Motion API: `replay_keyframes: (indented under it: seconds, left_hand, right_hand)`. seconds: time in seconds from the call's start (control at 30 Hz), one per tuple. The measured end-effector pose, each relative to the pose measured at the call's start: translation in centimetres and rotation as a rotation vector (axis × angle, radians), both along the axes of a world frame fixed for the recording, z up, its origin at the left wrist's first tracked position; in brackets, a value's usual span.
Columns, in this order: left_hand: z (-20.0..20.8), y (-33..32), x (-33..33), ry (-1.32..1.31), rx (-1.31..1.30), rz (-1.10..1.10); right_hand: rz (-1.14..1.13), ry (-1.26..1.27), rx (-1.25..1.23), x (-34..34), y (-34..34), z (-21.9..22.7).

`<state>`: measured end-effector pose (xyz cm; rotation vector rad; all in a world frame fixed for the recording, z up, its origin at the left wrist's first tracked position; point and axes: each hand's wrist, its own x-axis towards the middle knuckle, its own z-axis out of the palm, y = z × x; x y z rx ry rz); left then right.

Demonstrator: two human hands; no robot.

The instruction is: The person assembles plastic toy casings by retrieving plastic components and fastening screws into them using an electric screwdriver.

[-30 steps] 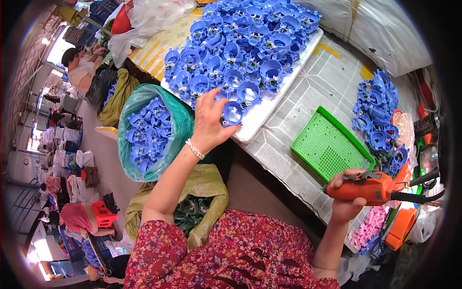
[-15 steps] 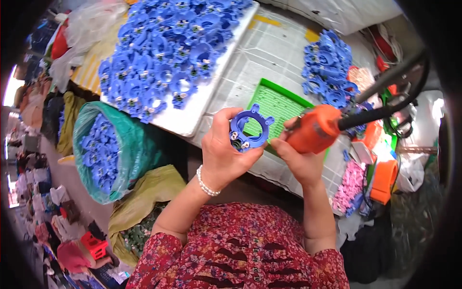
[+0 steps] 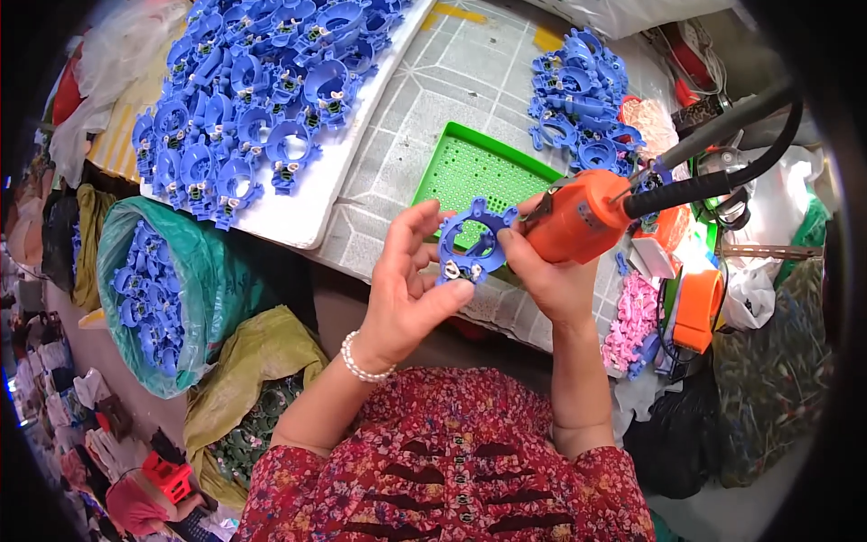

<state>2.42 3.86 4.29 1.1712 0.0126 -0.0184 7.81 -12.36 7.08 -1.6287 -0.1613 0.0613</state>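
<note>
Between my two hands is a blue ring-shaped plastic part [image 3: 485, 215] with lugs on its rim and small white pieces and dark wire or spring at its lower end. My left hand [image 3: 408, 298] holds the ring from its left side, thumb at the bottom edge, other fingers partly behind it. My right hand [image 3: 555, 287] is wrapped round an orange power screwdriver [image 3: 587, 217], its thumb against the ring's right side. The screwdriver's tip is hidden. Behind the ring, a green perforated tray [image 3: 542, 169] rests on the table.
Many similar blue parts [image 3: 244, 77] cover a white board [image 3: 312, 203] at the left; a smaller heap [image 3: 578, 99] lies at the back right. A green bag [image 3: 212, 312] holds more. Pink pieces [image 3: 632, 321] sit by the right edge. A black cable [image 3: 713, 191] runs from the screwdriver.
The ring has turned and tilted in my left hand, whose fingers are looser. My right thumb has come onto the ring's side. The whole view has shifted a little.
</note>
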Motion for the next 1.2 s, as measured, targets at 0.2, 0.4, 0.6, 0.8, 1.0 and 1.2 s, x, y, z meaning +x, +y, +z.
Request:
replay_keyframes:
  seconds: [0.2,0.4,0.6,0.8,1.0,1.2]
  left_hand:
    - [0.0,0.4,-0.4,0.217,-0.196,-0.196]
    - [0.4,0.3,-0.5,0.353,-0.313,-0.222]
    - [-1.3,0.4,-1.0,0.357,-0.436,-0.169]
    - [-4.1,1.0,-2.0,0.517,-0.527,-0.106]
    - [-4.5,0.6,-2.4,0.576,-0.537,-0.100]
    - [-4.2,0.6,-2.1,0.573,-0.515,-0.116]
  right_hand:
    - [0.047,-0.054,0.035,0.3,0.1,-0.3]
    - [0.075,0.001,0.058,-0.2,-0.1,-0.7]
    - [0.164,0.049,0.394,-0.2,-1.8,-0.4]
    - [0.087,-0.062,0.250,1.1,-2.0,1.1]
    - [0.088,-0.107,0.102,2.2,-2.5,2.2]
    - [0.241,0.042,0.073,3.1,-2.2,3.2]
